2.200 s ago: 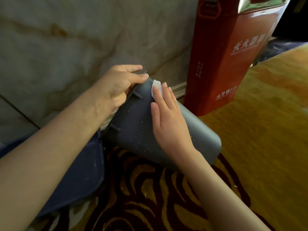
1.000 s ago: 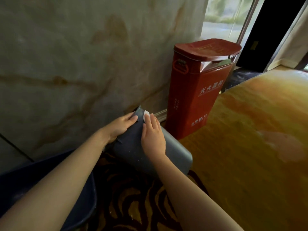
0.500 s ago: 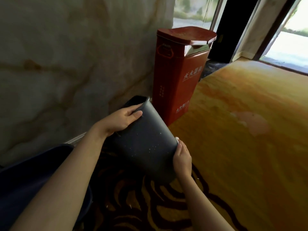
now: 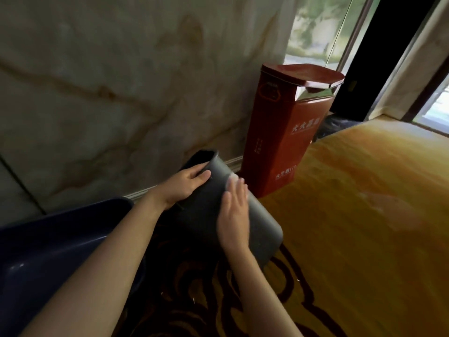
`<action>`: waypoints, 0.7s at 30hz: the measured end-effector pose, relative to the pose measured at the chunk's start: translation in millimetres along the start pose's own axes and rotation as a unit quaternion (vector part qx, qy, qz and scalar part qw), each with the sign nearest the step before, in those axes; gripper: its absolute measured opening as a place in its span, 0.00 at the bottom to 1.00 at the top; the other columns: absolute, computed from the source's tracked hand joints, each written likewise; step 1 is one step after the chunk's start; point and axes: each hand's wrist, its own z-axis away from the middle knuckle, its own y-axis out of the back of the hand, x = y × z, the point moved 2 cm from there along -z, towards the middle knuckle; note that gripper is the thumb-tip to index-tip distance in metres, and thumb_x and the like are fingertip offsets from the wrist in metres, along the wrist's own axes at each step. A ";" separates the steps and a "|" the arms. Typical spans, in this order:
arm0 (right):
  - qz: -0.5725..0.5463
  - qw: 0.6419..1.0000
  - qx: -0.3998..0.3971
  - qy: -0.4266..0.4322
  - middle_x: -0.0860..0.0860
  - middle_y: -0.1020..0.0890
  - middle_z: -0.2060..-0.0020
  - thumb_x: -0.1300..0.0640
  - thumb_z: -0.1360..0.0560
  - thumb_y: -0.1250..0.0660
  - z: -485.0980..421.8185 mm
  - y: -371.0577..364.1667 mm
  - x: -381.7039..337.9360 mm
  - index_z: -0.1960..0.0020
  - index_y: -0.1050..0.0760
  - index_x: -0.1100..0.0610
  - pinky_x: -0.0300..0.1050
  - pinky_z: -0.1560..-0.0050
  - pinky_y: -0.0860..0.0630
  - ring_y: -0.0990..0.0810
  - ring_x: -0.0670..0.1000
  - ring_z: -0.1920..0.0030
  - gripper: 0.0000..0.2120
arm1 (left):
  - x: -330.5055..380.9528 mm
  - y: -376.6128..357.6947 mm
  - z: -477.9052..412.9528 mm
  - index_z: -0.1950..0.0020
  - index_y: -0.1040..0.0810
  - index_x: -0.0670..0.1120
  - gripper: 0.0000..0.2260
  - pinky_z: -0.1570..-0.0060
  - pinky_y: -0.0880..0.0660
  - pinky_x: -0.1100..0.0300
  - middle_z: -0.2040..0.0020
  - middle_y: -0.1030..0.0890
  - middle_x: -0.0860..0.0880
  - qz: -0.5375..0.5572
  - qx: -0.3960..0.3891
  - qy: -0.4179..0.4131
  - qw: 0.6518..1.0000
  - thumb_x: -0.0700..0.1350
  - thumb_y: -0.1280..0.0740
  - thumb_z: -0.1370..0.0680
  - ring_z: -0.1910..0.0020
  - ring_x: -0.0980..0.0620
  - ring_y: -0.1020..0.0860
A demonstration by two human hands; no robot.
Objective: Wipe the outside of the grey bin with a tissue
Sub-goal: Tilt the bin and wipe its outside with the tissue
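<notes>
**Entry: mid-wipe, head view**

Logged a beige, brown-veined marble wall (image 4: 109, 93) across the upper left, ending in a pale skirting strip at the bottom. Noted a golden-orange carpet (image 4: 364, 215) over the right side, turning to dark swirls under the arms. Noted bright glazed window panes (image 4: 315, 27) at top right, beyond the wall's end. Found a large dark blue plastic tub (image 4: 48, 239) at lower left, partly hidden behind the left forearm. Found a tall red metal cabinet with a flat red lid and white lettering (image 4: 286, 132), upright against the wall; lettering too blurred to read.

Located a dark grey plastic bin (image 4: 260, 222) with rounded corners between tub and cabinet, just beside the cabinet's foot. Recorded as tilted well over: open mouth up and toward the wall, closed base down toward lower right, above the swirled part of the carpet. Cannot tell whether the base touches the carpet.

Recorded left hand (image 4: 184, 186) gripping the bin just below the mouth, fingers curled over the outer wall at the rim. Recorded right hand (image 4: 234, 215) flat on the upward-facing side, fingers straight and together, pointing toward the mouth, outline smeared by blur. Spotted a small white tissue (image 4: 230, 177) pinned under those fingertips, only its edge showing past them, touching the grey surface.
</notes>
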 end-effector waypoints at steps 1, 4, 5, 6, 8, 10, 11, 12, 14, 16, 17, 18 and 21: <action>0.012 0.999 -0.010 0.051 0.45 0.52 0.25 0.49 0.19 0.57 0.0 -6.2 -11.0 0.24 0.51 0.50 0.40 0.28 0.58 0.60 0.42 0.26 0.23 | -0.3 -2.3 1.1 0.36 0.29 0.58 0.15 0.40 0.29 0.61 0.41 0.21 0.53 -0.003 0.009 -0.004 1.000 0.48 0.40 0.22 0.44 0.59 0.23; 0.022 0.993 -0.024 0.110 0.46 0.56 0.25 0.50 0.18 0.56 5.4 -15.2 -21.0 0.24 0.53 0.52 0.41 0.27 0.61 0.63 0.44 0.26 0.23 | 0.8 -6.6 3.3 0.35 0.28 0.54 0.16 0.46 0.29 0.71 0.43 0.21 0.58 -0.007 0.062 0.014 0.998 0.49 0.39 0.22 0.45 0.66 0.24; 0.028 0.992 -0.027 0.119 0.45 0.56 0.25 0.50 0.18 0.56 8.3 -15.8 -18.0 0.24 0.53 0.52 0.41 0.27 0.61 0.63 0.43 0.26 0.23 | 0.1 -7.0 5.8 0.38 0.25 0.57 0.13 0.53 0.28 0.76 0.47 0.20 0.61 0.005 0.073 0.023 0.997 0.49 0.39 0.22 0.49 0.69 0.23; 0.045 0.990 -0.028 0.132 0.45 0.56 0.25 0.50 0.18 0.57 11.5 -15.4 -14.1 0.24 0.53 0.52 0.40 0.27 0.61 0.63 0.43 0.26 0.23 | -1.8 -7.3 8.7 0.44 0.23 0.60 0.10 0.58 0.28 0.77 0.51 0.18 0.63 0.018 0.079 0.030 0.996 0.49 0.39 0.22 0.52 0.70 0.22; 0.088 0.984 -0.022 0.156 0.46 0.54 0.25 0.50 0.18 0.56 14.4 -10.5 -2.1 0.24 0.53 0.50 0.41 0.27 0.60 0.62 0.43 0.25 0.23 | -3.7 -10.3 12.4 0.51 0.21 0.62 0.10 0.62 0.26 0.76 0.56 0.16 0.64 0.041 0.082 0.032 0.995 0.48 0.39 0.22 0.54 0.69 0.20; 0.084 0.988 -0.006 0.129 0.45 0.53 0.25 0.51 0.19 0.55 12.6 -1.2 18.9 0.24 0.52 0.49 0.44 0.26 0.55 0.59 0.43 0.25 0.23 | -5.2 -13.9 12.1 0.48 0.22 0.60 0.10 0.63 0.25 0.72 0.56 0.16 0.63 0.074 0.090 0.033 0.993 0.47 0.39 0.22 0.55 0.65 0.19; 0.070 0.994 0.004 0.086 0.43 0.53 0.25 0.51 0.19 0.54 11.1 5.2 33.4 0.25 0.52 0.48 0.46 0.25 0.52 0.58 0.42 0.26 0.23 | -6.3 -14.7 11.3 0.47 0.23 0.60 0.10 0.63 0.24 0.72 0.56 0.16 0.64 0.085 0.096 0.033 0.991 0.46 0.40 0.22 0.56 0.66 0.19; 0.059 0.997 0.012 0.037 0.42 0.54 0.26 0.51 0.18 0.54 11.2 12.0 50.3 0.25 0.52 0.47 0.48 0.25 0.50 0.58 0.41 0.26 0.22 | -7.4 -14.3 11.2 0.47 0.24 0.60 0.10 0.64 0.25 0.73 0.57 0.16 0.64 0.093 0.102 0.036 0.990 0.46 0.40 0.21 0.56 0.67 0.19; 0.061 0.997 0.022 -0.039 0.44 0.53 0.25 0.52 0.18 0.54 15.1 26.5 84.5 0.25 0.53 0.47 0.48 0.25 0.50 0.58 0.41 0.26 0.22 | -10.2 -11.0 12.4 0.47 0.23 0.61 0.10 0.64 0.24 0.71 0.57 0.15 0.63 0.105 0.109 0.045 0.987 0.47 0.40 0.21 0.56 0.65 0.19; 0.055 0.994 0.030 -0.089 0.46 0.51 0.24 0.52 0.18 0.55 16.8 39.5 109.7 0.25 0.52 0.48 0.47 0.25 0.52 0.58 0.42 0.26 0.22 | -13.7 -7.8 12.9 0.47 0.22 0.60 0.10 0.62 0.22 0.67 0.55 0.15 0.58 0.118 0.103 0.053 0.986 0.48 0.40 0.22 0.54 0.60 0.17; 0.044 0.992 0.032 -0.111 0.46 0.51 0.24 0.51 0.18 0.55 15.1 44.6 117.7 0.25 0.52 0.48 0.46 0.26 0.53 0.58 0.43 0.26 0.22 | -14.5 -7.4 12.9 0.47 0.21 0.60 0.10 0.62 0.21 0.65 0.54 0.14 0.57 0.125 0.098 0.054 0.986 0.48 0.40 0.22 0.54 0.58 0.17; 0.030 0.990 0.032 -0.132 0.47 0.51 0.23 0.51 0.18 0.55 12.3 48.3 122.7 0.24 0.51 0.49 0.45 0.26 0.54 0.57 0.44 0.25 0.22 | -14.6 -7.9 12.7 0.47 0.21 0.59 0.10 0.61 0.21 0.64 0.54 0.14 0.56 0.130 0.095 0.056 0.985 0.48 0.40 0.22 0.53 0.57 0.17; -0.008 0.982 0.043 -0.183 0.50 0.51 0.23 0.51 0.18 0.56 3.8 51.7 121.5 0.24 0.50 0.52 0.45 0.27 0.56 0.57 0.47 0.25 0.22 | -11.8 -11.4 10.3 0.45 0.22 0.57 0.10 0.61 0.21 0.63 0.54 0.14 0.55 0.142 0.095 0.054 0.984 0.48 0.40 0.22 0.54 0.56 0.17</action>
